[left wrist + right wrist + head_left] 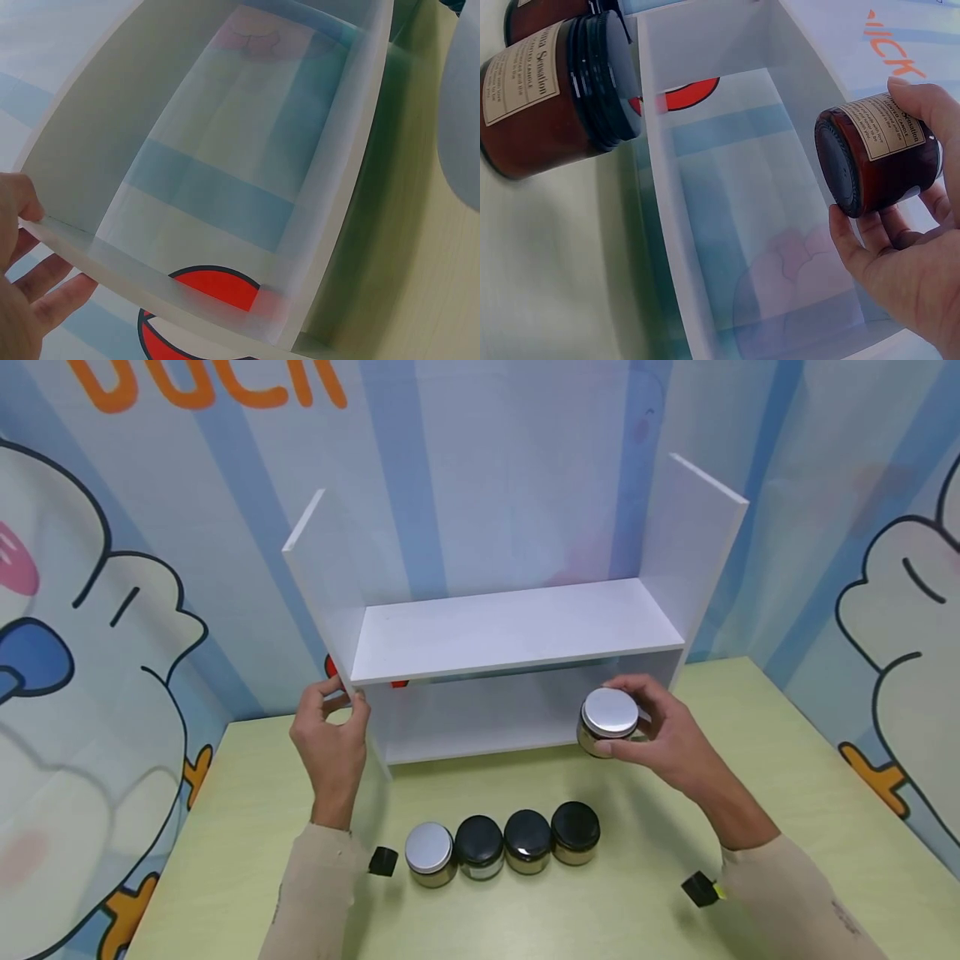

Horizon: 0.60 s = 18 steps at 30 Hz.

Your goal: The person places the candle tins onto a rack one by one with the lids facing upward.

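My right hand (671, 739) grips a scented candle jar (611, 713) with a silver lid, holding it up at the right front of a white two-tier shelf (517, 627). In the right wrist view this candle jar (877, 154) is dark amber glass with a cream label, fingers and thumb curled round it. My left hand (332, 752) pinches the shelf's left side panel (318, 585) near the middle board. The left wrist view shows the thumb on one face of that panel and fingers on the other.
In a row before the shelf stand a silver-lidded jar (430, 853) and three black-lidded jars (528, 840). They rest on a pale yellow-green table (637, 893). A printed cartoon backdrop (510, 468) rises behind the shelf.
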{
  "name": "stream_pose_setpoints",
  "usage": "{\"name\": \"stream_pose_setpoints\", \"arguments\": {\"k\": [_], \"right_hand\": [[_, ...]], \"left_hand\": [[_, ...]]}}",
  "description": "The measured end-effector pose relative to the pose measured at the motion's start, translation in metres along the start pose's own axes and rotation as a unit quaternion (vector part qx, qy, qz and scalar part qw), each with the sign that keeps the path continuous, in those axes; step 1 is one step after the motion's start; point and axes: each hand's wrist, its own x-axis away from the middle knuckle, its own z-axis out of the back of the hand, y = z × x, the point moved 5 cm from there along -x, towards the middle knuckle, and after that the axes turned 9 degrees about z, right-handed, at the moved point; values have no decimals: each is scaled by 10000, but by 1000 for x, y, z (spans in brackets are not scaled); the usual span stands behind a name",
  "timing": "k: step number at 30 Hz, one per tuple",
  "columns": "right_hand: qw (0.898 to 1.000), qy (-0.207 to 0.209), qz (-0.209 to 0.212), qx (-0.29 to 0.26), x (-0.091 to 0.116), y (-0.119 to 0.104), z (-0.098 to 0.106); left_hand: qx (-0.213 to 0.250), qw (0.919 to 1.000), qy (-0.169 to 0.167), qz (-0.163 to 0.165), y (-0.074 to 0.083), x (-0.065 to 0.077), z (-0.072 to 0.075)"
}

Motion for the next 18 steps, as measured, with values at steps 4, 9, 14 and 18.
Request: {"name": "stream_pose_setpoints", "arguments": {"k": [4,9,14,18], "right_hand": [[10000,-17,42,9,-3,-2,0],[9999,-19,116,-42,-6,-3,1],[9999,-6,138,-66,-9,-5,1],[9998,12,162,-85,-11,-6,1]], "left_hand": [[5,10000,-2,-7,0,0,0],[1,10000,-7,-17,0,0,0],[7,10000,6,-39,0,0,0],[-22,10000,17,-46,0,0,0]]}}
